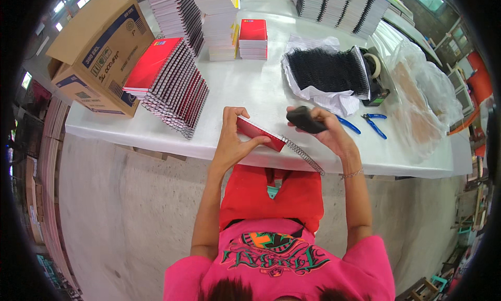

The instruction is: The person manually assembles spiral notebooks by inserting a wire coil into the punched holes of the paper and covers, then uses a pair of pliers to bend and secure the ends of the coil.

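A small red-covered notebook [257, 133] is gripped by my left hand [229, 139], thumb across the cover, near the table's front edge. From the notebook's right end a dark spiral binding coil [305, 157] sticks out, slanting down over the edge. My right hand [334, 135] is closed around a dark, rounded handheld object [305, 119], just above and to the right of the notebook. Its exact kind cannot be made out. Blue-handled pliers [374, 125] lie right of my right hand, next to another blue handle [348, 124] partly hidden behind that hand.
A leaning stack of spiral-bound red notebooks [167, 84] stands on the left beside a cardboard box [102, 53]. Unbound red notebooks [253, 39] are piled farther back. Black coils [329, 70] lie on white paper at right, near a tape roll [372, 66] and clear plastic bags [420, 92].
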### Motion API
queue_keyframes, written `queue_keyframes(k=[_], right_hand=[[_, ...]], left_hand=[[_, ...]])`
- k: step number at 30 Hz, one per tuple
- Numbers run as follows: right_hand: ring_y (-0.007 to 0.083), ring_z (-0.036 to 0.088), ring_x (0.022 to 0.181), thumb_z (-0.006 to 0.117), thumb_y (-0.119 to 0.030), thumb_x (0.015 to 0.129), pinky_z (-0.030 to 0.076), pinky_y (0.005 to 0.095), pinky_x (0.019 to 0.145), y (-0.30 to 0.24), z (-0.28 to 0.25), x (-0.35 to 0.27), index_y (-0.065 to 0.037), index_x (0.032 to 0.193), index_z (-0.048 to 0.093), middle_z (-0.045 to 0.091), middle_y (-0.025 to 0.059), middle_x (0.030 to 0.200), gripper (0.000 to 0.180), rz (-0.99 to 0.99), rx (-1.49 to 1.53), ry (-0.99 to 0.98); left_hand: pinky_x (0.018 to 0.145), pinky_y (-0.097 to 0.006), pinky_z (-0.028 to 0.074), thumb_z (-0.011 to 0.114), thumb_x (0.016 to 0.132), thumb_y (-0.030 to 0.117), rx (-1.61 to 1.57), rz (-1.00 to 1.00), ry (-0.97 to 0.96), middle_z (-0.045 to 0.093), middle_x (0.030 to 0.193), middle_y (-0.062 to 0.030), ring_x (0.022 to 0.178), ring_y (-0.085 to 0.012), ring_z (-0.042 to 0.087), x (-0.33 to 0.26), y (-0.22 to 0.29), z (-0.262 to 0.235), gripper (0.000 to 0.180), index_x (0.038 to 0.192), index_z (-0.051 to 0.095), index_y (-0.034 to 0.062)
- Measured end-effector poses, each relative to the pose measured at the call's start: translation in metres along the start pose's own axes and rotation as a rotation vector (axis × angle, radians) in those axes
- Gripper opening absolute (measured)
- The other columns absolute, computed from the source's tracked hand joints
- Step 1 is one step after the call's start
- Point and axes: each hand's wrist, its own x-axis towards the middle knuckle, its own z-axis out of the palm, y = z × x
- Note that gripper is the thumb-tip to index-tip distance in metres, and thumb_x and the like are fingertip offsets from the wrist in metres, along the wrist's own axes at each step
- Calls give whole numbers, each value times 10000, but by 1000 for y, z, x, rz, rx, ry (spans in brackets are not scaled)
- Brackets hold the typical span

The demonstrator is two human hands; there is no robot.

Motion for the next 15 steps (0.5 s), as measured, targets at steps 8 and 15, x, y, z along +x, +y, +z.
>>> queue_keyframes(k=[8,15], right_hand=[[183,540,1193,747,-253,835,424,344,991,-38,16,1,-38,943,712,557,211,1351,243,96,-334,-96],[245,579,1137,765,-291,819,440,333,920,-30,19,0,-27,944,699,633,197,1221,300,69,-426,88]], left_hand=[[862,-324,406,913,611,263,-7,35,-16,406,1024,-60,963,-211,457,3,-5,3,689,1071,444,58],[892,-310,405,903,640,245,-35,6,-26,436,1066,-55,999,-197,468,8,-5,1,685,1125,457,59]])
